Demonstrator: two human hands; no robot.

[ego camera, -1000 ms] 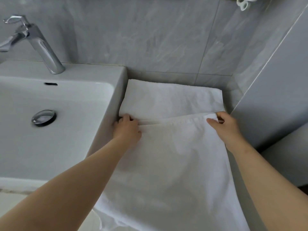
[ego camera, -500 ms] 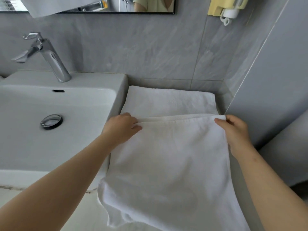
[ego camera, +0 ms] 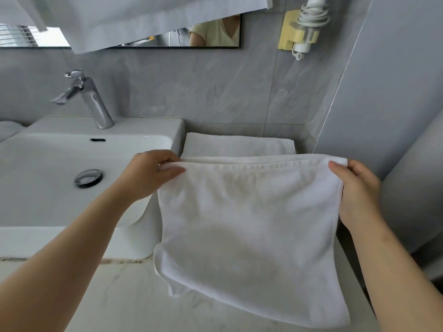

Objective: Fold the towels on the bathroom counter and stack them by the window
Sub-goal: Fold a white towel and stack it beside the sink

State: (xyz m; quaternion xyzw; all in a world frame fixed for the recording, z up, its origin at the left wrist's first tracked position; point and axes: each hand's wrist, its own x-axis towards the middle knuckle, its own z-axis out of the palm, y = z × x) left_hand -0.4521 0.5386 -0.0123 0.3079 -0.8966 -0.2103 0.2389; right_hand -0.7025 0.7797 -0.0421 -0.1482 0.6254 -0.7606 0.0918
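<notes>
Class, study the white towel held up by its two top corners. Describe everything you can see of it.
The towel is white terry cloth, slightly creased, with a woven band along its top edge, where two layers show. The left hand pinches its top left corner, the right hand its top right, holding that edge taut. Its lower part lies on the pale counter.

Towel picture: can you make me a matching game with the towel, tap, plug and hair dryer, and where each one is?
1 towel
2 tap
3 plug
4 hair dryer

A in the bowl of the sink
B clipped in a yellow wall holder
C pinched by the left hand and right hand
D standing on the back rim of the sink

Pairs: 1-C, 2-D, 3-A, 4-B.
</notes>
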